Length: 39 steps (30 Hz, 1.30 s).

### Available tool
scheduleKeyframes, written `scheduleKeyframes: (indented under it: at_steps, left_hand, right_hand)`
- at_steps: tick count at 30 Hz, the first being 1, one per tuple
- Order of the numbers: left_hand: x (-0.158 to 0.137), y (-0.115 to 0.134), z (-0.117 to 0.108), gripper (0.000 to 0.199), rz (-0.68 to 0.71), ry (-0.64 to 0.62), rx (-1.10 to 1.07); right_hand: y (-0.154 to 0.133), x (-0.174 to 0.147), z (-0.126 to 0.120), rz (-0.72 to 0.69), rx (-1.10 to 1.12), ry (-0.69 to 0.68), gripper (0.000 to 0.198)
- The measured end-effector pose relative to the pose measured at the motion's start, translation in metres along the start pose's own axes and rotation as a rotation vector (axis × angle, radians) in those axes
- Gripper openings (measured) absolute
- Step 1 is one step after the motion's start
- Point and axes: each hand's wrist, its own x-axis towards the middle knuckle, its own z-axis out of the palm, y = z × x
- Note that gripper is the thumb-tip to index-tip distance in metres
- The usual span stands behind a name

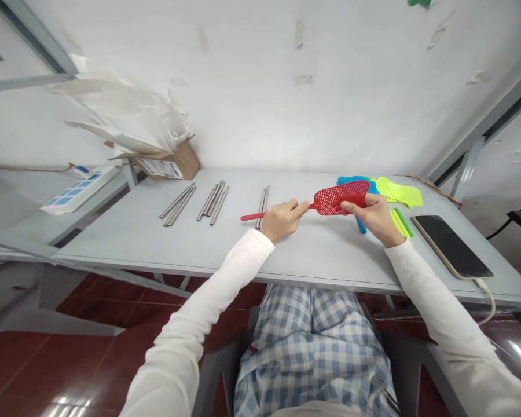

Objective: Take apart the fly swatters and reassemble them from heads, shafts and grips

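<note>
Both my hands hold a red fly swatter (330, 200) above the table, its perforated head toward the right and its handle toward the left. My left hand (283, 220) is closed round the handle close to the head. With thumb on top, my right hand (373, 217) pinches the lower right part of the head. Beneath and behind the right hand lie blue swatter heads (346, 180) and yellow-green ones (402, 193). Two metal tubes (264, 200) lie just behind my left hand, partly hidden by it and by the red handle.
More metal tubes lie in groups, one in the middle left (212, 202) and another farther left (178, 205). At the back left stands an open cardboard box (173, 165) with white wrapping. A phone (451, 246) with a cable rests at the right; a power strip (80, 190) is far left.
</note>
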Motion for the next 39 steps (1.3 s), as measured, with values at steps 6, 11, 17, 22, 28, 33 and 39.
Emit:
scheduleKeyframes:
  at_steps: [6,11,17,22,28,33,39]
  left_hand:
    - [-0.002,-0.006,-0.004,0.038,0.037,0.008,-0.013]
    - [-0.001,-0.005,-0.004,0.036,0.001,0.030,-0.114]
    - [0.005,0.012,-0.003,0.037,-0.186,0.201,-0.274]
    - [0.025,0.051,-0.023,0.022,-0.370,0.090,-0.563]
    - [0.068,0.079,-0.058,0.029,-0.726,-0.294,-1.626]
    - [0.084,0.087,-0.057,0.044,-1.002,-0.278,-2.057]
    - [0.070,0.090,-0.038,0.042,-1.222,-0.089,-2.057]
  right_hand:
    - [-0.003,0.002,-0.009,-0.332,-0.344,-0.021,0.014]
    - [-0.004,0.004,-0.011,-0.448,-0.372,0.102,0.015]
    - [0.006,0.015,0.021,-0.247,0.027,0.295,0.040]
    - [-0.014,0.024,0.052,-0.113,0.283,0.157,0.054]
    - [-0.046,0.056,0.050,-0.033,0.428,0.202,0.044]
    - [-0.037,0.089,0.053,0.130,0.487,0.272,0.042]
    - [-0.015,0.097,0.079,0.357,0.567,0.268,0.033]
